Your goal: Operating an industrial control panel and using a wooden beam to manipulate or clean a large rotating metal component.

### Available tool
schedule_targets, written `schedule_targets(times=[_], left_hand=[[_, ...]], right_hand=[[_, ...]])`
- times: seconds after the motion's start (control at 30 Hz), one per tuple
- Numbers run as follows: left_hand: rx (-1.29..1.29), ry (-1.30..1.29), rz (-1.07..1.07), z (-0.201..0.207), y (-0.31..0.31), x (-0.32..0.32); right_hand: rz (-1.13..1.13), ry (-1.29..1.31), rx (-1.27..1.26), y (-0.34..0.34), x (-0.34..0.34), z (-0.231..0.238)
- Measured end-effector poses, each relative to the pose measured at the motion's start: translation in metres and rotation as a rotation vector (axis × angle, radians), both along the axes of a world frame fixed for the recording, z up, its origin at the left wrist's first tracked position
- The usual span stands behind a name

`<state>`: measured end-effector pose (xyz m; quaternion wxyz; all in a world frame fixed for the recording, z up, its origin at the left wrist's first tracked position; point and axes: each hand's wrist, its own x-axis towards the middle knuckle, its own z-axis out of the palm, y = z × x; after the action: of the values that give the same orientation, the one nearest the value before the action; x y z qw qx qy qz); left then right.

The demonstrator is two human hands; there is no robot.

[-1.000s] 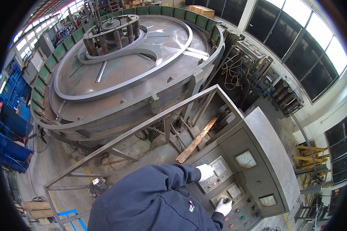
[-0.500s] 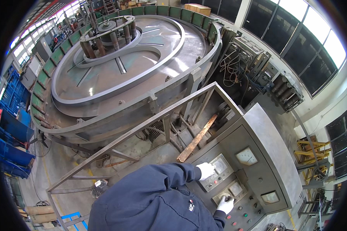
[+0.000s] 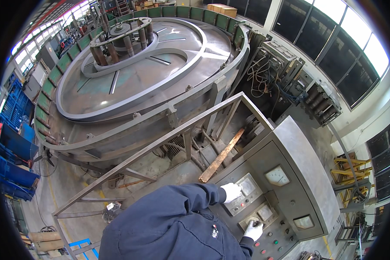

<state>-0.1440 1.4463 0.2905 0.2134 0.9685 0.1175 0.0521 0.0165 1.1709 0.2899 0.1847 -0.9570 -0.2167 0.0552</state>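
A grey control console (image 3: 303, 173) with gauges, knobs and buttons stands at the right. My left hand (image 3: 231, 192), in a white glove, is closed at the left meter panel (image 3: 247, 186); whatever its fingers hold is hidden. Nearer to me, my right hand (image 3: 253, 231), also gloved, has its fingers closed around a black knob (image 3: 254, 223) below a second meter panel (image 3: 264, 212). Red and green buttons (image 3: 263, 251) lie close by the right hand. Across the railing sits a huge round machine table (image 3: 130, 86) bearing a large metal ring (image 3: 160, 92).
A metal railing (image 3: 130, 161) runs between me and the machine. A wooden plank (image 3: 222, 156) leans beside the console. Machinery with cables (image 3: 264, 71) stands by the windows, a yellow frame (image 3: 353, 173) at the right, blue equipment (image 3: 15, 151) at the far left.
The round table has turned with the ring on it; its slots and the ring's position have shifted. Both hands stay in place on the console.
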Motion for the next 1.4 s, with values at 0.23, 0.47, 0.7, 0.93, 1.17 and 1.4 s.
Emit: schedule_targets(times=[0.23, 0.47, 0.7, 0.93, 1.17, 1.4], left_hand=[[-0.028, -0.008, 0.018, -0.006, -0.001, 0.002], [-0.028, 0.022, -0.003, 0.006, -0.001, 0.001], [-0.001, 0.017, -0.017, 0.005, 0.000, -0.001], [-0.023, -0.013, -0.001, 0.004, 0.000, -0.001], [0.009, -0.004, -0.017, 0.003, 0.000, -0.002], [-0.006, 0.004, -0.020, 0.003, 0.000, -0.001]], right_hand=[[0.011, -0.019, 0.001, 0.005, -0.007, 0.014], [0.012, -0.031, 0.015, 0.002, -0.005, 0.010], [0.015, -0.025, 0.013, 0.005, -0.007, 0.014], [0.016, -0.025, 0.014, 0.000, -0.002, 0.004], [0.008, -0.022, 0.010, 0.003, -0.004, 0.009], [0.023, -0.061, 0.060, 0.002, -0.005, 0.009]])
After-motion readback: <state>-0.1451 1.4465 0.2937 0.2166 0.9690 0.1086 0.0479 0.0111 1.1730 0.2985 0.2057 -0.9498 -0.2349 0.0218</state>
